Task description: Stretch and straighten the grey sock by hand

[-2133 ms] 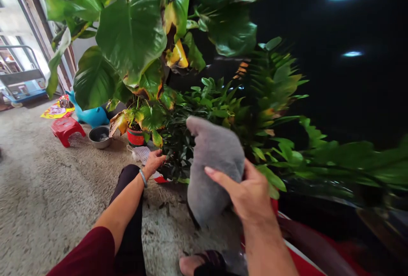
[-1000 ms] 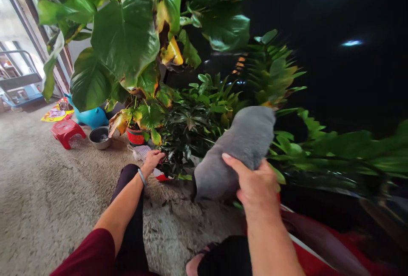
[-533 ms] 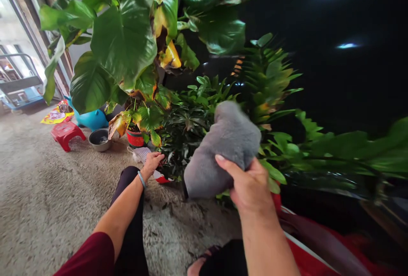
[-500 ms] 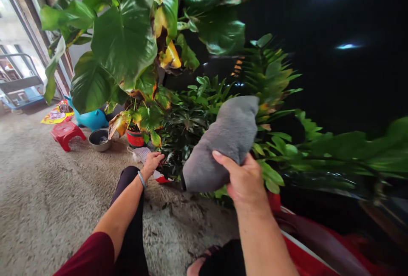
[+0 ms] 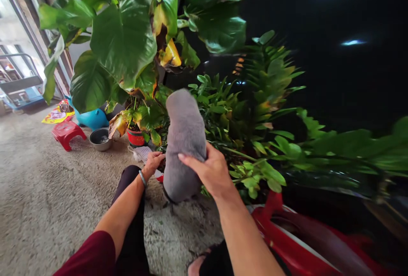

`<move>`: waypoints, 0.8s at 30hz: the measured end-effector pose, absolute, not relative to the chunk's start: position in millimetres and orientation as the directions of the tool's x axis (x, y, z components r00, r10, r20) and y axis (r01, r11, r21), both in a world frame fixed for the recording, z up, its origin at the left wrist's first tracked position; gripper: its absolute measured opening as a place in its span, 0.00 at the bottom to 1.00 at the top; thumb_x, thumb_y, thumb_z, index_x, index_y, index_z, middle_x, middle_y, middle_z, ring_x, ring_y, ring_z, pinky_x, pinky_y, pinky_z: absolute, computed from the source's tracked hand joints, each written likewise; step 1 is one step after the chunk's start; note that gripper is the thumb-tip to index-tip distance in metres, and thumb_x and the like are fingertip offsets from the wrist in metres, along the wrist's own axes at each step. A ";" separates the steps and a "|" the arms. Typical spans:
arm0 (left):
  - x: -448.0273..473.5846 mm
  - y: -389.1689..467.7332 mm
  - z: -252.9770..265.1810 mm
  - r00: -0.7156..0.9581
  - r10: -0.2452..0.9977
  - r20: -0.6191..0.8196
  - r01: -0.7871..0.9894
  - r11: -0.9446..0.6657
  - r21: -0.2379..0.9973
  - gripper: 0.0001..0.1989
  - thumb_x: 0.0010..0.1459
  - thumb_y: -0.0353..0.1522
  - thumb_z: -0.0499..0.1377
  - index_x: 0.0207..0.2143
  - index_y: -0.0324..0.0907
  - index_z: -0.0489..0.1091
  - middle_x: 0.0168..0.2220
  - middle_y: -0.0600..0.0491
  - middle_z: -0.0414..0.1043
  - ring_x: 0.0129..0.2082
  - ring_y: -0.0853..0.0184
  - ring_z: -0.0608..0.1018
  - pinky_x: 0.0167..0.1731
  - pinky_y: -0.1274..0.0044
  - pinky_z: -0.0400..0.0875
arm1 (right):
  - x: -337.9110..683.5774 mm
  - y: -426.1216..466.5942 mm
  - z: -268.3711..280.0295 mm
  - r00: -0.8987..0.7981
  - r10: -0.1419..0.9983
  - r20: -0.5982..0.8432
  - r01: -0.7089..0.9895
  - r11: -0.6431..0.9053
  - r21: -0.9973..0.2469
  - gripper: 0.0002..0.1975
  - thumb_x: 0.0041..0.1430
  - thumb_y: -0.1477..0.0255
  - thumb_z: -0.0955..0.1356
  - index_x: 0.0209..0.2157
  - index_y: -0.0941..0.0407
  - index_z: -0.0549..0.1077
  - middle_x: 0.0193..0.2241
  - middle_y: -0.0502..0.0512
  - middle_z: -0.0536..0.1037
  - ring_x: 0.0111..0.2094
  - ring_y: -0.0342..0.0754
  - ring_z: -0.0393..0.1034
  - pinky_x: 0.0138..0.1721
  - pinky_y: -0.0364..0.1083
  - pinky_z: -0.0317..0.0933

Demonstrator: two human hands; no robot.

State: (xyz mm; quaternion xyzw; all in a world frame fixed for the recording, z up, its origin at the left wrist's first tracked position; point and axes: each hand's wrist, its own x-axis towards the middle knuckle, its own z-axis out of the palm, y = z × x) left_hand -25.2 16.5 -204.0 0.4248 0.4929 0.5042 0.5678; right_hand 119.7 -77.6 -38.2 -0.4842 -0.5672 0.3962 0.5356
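Observation:
My right hand [image 5: 212, 172] grips a fluffy grey duster [image 5: 185, 140], held upright in front of a low dark-leaved potted plant [image 5: 210, 106]. My left hand [image 5: 153, 162], with a bracelet on the wrist, rests at the plant's red pot rim [image 5: 159, 177], fingers curled on it. Above stands a big-leaved plant [image 5: 127, 42] with some yellowed leaves, rooted in a red pot [image 5: 135, 138]. Fern-like fronds [image 5: 274, 80] rise on the right.
A red plastic stool [image 5: 67, 132], a metal bowl [image 5: 100, 138] and a blue toy animal [image 5: 91, 117] sit on the rough floor at left. A red object [image 5: 287, 242] lies at the lower right. My dark-trousered knee [image 5: 130, 208] is below. The wall behind is dark and glossy.
My right hand has swung the grey duster from the right-hand fronds leftward, now upright over the low dark plant. My left hand has stayed at the pot.

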 end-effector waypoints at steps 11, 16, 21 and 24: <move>-30.6 25.4 -212.1 0.011 0.991 -0.130 -0.124 0.131 0.984 0.15 0.48 0.39 0.62 0.18 0.38 0.66 0.15 0.58 0.62 0.16 0.75 0.63 0.18 0.81 0.57 | 145.6 -119.5 -82.2 -0.093 0.995 -0.025 0.120 -0.013 -0.993 0.20 0.39 0.69 0.75 0.38 0.57 0.80 0.32 0.55 0.83 0.33 0.55 0.76 0.38 0.51 0.70; -28.3 23.1 -212.2 0.020 0.989 -0.147 -0.088 0.148 0.985 0.16 0.50 0.40 0.62 0.18 0.38 0.66 0.16 0.56 0.65 0.17 0.74 0.66 0.18 0.81 0.58 | 155.3 -75.0 -63.5 0.256 0.963 0.084 -0.056 0.102 -0.993 0.22 0.32 0.67 0.79 0.35 0.54 0.78 0.30 0.52 0.82 0.30 0.51 0.75 0.34 0.48 0.70; -24.5 29.4 -218.1 -0.014 0.986 -0.164 -0.095 0.162 0.982 0.16 0.49 0.39 0.63 0.18 0.39 0.65 0.15 0.57 0.64 0.16 0.75 0.65 0.18 0.82 0.58 | 149.3 -90.7 -106.1 0.256 0.941 -0.223 -0.157 -0.187 -0.970 0.20 0.30 0.66 0.79 0.30 0.55 0.77 0.23 0.54 0.81 0.25 0.55 0.76 0.29 0.52 0.70; -23.5 31.2 -218.5 -0.012 0.986 -0.167 -0.098 0.166 0.981 0.16 0.49 0.39 0.63 0.18 0.39 0.66 0.14 0.58 0.63 0.15 0.75 0.65 0.17 0.82 0.56 | 151.2 -121.1 -106.2 0.180 0.941 -0.286 -0.182 -0.254 -0.950 0.20 0.32 0.64 0.79 0.31 0.55 0.78 0.25 0.57 0.82 0.25 0.57 0.76 0.30 0.53 0.70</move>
